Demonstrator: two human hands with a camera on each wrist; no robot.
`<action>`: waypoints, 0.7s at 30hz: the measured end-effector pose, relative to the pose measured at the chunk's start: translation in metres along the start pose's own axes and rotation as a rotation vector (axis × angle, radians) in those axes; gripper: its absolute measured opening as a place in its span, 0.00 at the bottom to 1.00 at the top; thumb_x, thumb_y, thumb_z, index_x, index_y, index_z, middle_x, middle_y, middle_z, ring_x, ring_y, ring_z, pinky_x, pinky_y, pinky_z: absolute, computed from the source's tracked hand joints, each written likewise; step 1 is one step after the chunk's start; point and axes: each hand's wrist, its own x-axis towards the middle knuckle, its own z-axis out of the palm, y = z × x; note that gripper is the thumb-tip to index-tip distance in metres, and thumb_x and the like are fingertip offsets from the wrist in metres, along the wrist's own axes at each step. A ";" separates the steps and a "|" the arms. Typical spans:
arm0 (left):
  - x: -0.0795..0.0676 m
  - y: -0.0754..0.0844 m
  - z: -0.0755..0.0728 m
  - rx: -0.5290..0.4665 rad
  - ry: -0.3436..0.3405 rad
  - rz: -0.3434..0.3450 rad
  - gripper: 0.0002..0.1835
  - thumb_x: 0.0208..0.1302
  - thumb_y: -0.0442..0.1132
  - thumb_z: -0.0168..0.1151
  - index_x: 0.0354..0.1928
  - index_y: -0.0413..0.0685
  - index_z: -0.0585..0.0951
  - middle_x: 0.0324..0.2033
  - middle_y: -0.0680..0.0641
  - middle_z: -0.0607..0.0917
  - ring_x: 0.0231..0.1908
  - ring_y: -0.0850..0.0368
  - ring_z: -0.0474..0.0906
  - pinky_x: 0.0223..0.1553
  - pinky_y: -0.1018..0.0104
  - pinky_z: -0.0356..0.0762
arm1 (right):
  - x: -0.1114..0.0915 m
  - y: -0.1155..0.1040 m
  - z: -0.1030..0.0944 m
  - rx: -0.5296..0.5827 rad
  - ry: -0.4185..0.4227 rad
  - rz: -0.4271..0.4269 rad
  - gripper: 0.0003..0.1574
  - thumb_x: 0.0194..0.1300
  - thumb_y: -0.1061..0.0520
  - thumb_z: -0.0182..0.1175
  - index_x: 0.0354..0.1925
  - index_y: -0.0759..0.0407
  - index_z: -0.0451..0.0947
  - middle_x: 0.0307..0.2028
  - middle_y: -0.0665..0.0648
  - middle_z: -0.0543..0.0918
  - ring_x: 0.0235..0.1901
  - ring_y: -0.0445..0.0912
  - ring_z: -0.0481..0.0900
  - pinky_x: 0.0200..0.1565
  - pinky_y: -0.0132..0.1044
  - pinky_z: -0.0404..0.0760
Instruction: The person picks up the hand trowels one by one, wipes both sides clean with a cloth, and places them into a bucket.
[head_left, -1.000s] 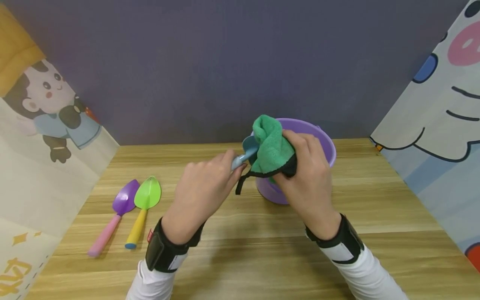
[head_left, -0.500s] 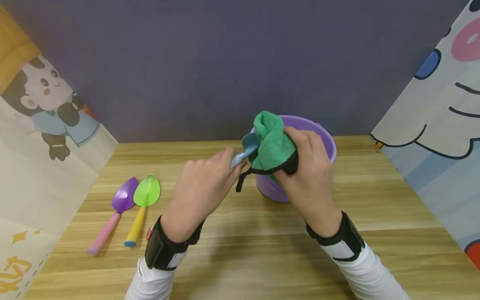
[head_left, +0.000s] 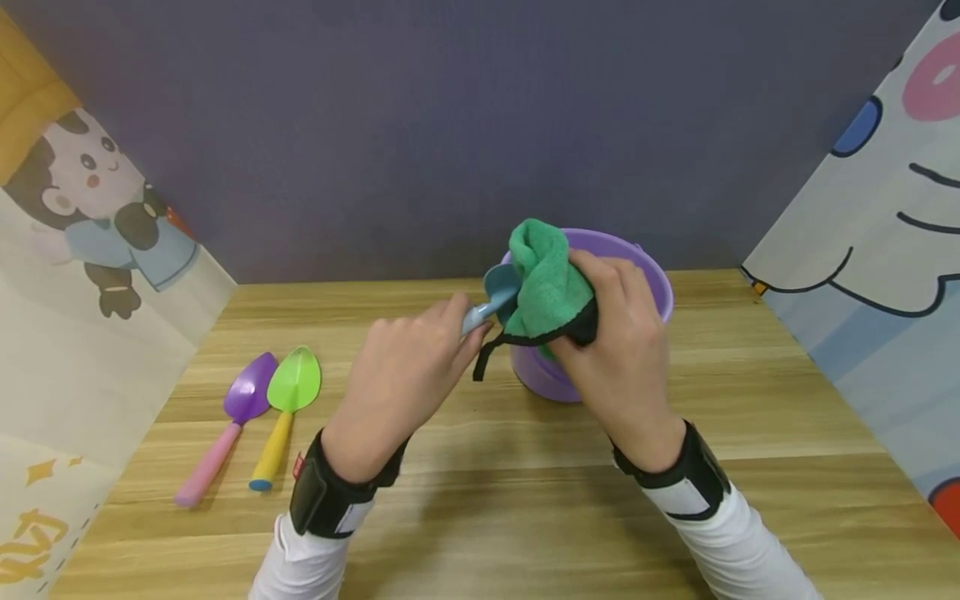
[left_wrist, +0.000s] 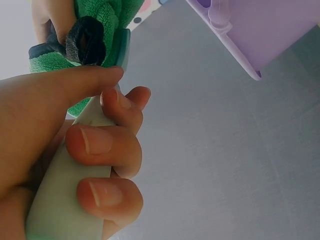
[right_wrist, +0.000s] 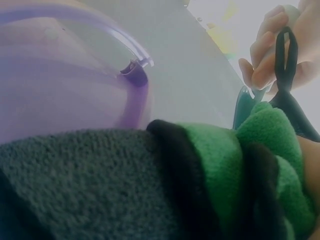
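My left hand (head_left: 405,371) grips the handle of a small toy trowel with its fingers curled round it. The trowel's light grey-blue handle (left_wrist: 70,185) fills the lower left of the left wrist view, and its blue-grey blade (head_left: 498,282) points up and right. Against the blade lies a green towel (head_left: 551,287) with black trim and a hanging loop (right_wrist: 286,60). My right hand (head_left: 626,358) grasps the bunched towel from the right. The towel covers part of the blade. Behind both, a purple bucket (head_left: 542,379) stands upright, its front partly hidden by towel and hand.
At the left of the wooden table (head_left: 480,517) lie a purple trowel with a pink handle (head_left: 208,467) and a green trowel with a yellow handle (head_left: 273,450), side by side. A dark wall (head_left: 465,142) rises behind, with cartoon-printed panels (head_left: 885,250) at both sides.
The head view has shifted very slightly, with the scene sitting a little higher. Both hands keep their holds on the trowel and the towel.
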 end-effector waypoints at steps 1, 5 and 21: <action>0.000 0.000 0.000 0.001 0.001 0.002 0.14 0.66 0.46 0.59 0.29 0.44 0.75 0.14 0.53 0.69 0.11 0.62 0.60 0.08 0.67 0.54 | 0.000 0.000 0.000 0.000 0.000 0.000 0.37 0.42 0.66 0.73 0.53 0.68 0.74 0.42 0.71 0.81 0.47 0.59 0.76 0.52 0.57 0.76; 0.000 0.000 -0.001 0.000 0.001 0.009 0.14 0.66 0.46 0.59 0.29 0.44 0.74 0.14 0.53 0.68 0.11 0.62 0.59 0.09 0.69 0.52 | 0.000 0.000 -0.001 0.001 -0.003 -0.003 0.37 0.42 0.65 0.74 0.53 0.68 0.74 0.43 0.71 0.81 0.47 0.59 0.76 0.53 0.57 0.76; 0.000 0.000 0.004 0.000 0.011 0.003 0.15 0.66 0.46 0.59 0.28 0.43 0.74 0.14 0.53 0.68 0.11 0.61 0.60 0.07 0.65 0.58 | 0.000 0.003 -0.001 -0.010 0.010 0.015 0.38 0.42 0.66 0.73 0.54 0.69 0.74 0.43 0.72 0.80 0.48 0.59 0.75 0.55 0.57 0.74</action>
